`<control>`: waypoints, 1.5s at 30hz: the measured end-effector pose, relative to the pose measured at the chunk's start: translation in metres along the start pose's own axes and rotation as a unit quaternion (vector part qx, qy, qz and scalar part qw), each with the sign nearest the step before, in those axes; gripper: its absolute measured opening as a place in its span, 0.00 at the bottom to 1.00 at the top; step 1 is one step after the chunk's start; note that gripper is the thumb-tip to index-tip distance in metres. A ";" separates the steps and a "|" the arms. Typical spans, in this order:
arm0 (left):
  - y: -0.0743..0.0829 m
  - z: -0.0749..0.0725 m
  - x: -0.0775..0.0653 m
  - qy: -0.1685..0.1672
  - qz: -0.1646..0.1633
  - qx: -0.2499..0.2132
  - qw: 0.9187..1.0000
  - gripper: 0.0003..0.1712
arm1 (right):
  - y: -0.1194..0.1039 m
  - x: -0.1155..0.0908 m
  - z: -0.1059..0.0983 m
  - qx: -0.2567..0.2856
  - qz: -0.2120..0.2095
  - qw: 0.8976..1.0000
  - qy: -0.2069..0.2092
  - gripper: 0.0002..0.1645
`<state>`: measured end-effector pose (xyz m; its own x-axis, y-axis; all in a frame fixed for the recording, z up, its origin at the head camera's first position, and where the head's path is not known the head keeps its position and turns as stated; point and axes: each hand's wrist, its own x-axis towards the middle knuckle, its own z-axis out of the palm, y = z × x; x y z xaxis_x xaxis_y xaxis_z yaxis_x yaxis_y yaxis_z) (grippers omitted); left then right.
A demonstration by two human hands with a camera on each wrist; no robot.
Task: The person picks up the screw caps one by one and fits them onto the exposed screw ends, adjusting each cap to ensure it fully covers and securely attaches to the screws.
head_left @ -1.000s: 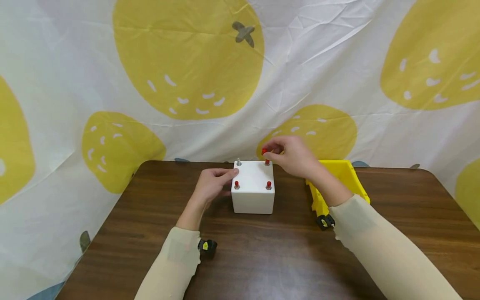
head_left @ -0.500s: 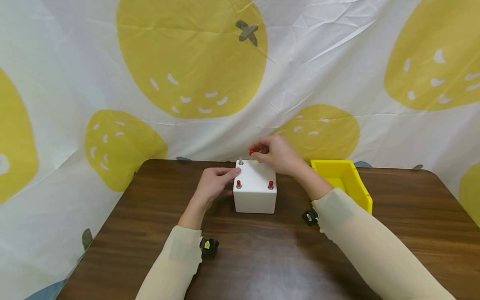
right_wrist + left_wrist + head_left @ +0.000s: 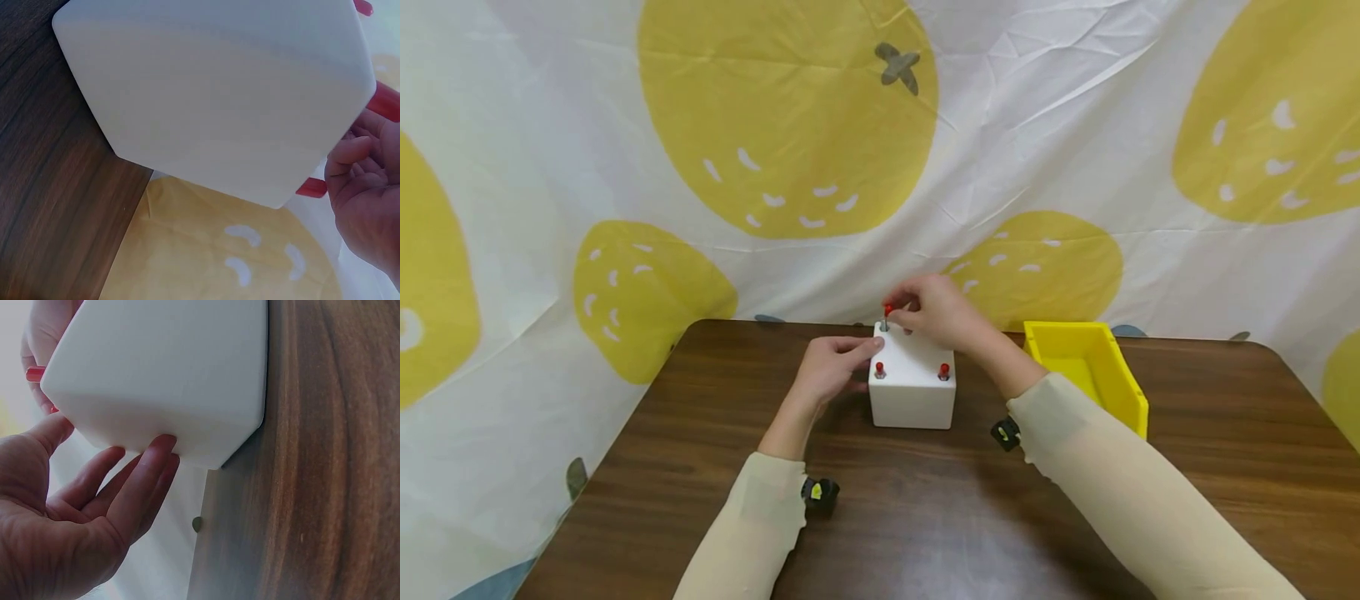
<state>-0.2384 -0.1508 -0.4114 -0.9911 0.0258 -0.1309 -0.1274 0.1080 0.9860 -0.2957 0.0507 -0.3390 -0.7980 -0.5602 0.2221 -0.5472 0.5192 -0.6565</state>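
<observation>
A white box [image 3: 913, 406] carries small metal toggle switches near the corners of its top. Red caps cover the front-left switch [image 3: 880, 369] and the front-right switch [image 3: 943, 372]. Another red cap [image 3: 311, 187] shows at the back right in the right wrist view. My right hand [image 3: 936, 310] pinches a loose red cap [image 3: 889, 309] right over the bare back-left lever [image 3: 883, 326]. My left hand [image 3: 826, 367] holds the box's left side, thumb on the top edge and fingers [image 3: 140, 481] against the side wall.
A yellow bin [image 3: 1097, 367] stands right of the box, partly behind my right forearm. Dark wood tabletop [image 3: 910, 500] lies under everything. A fruit-print cloth [image 3: 790, 108] hangs just behind the table's far edge.
My right hand has moved left, carrying the red cap from the back-right switch across to the back-left one. My left hand keeps its hold on the box.
</observation>
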 end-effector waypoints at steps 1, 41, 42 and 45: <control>0.000 0.000 0.000 -0.001 0.000 -0.001 1.000 0.27 | 0.000 0.000 0.001 0.002 0.001 1.000 -0.001 0.09; -0.004 0.003 0.002 0.003 0.011 -0.006 1.000 0.24 | -0.005 0.007 0.014 -0.111 -0.012 0.994 -0.005 0.02; -0.003 0.003 0.002 0.003 0.010 -0.005 1.000 0.24 | -0.005 0.007 0.014 -0.112 -0.008 0.994 -0.006 0.03; -0.003 0.003 0.002 0.005 0.011 0.002 1.000 0.25 | -0.007 0.007 0.014 -0.113 0.004 0.994 -0.007 0.04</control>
<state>-0.2403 -0.1482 -0.4153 -0.9939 0.0174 -0.1089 -0.1063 0.1111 0.9881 -0.2939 0.0341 -0.3434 -0.8003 -0.5634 0.2054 -0.5842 0.6553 -0.4788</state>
